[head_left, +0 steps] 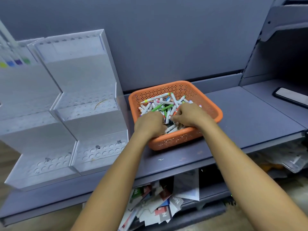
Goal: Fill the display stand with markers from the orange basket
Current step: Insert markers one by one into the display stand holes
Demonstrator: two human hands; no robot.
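Note:
An orange perforated basket (pixel 186 87) sits on the grey shelf, holding a loose heap of markers (pixel 164 105) with white barrels and coloured caps. Both my hands are inside it, backs up. My left hand (pixel 149 123) is dug into the pile at the near left with its fingers curled among the markers. My right hand (pixel 188 114) lies at the near right, its fingertips curled around markers near the middle. To the left stands the clear stepped display stand (pixel 90 117), its tiers pierced with round holes; the holes in view hold nothing.
A second clear stand (pixel 31 130) stands further left, with several coloured markers (pixel 15 62) at its top. A dark phone (pixel 291 96) lies on the shelf at the far right. Loose papers (pixel 155 202) are piled on the shelf below.

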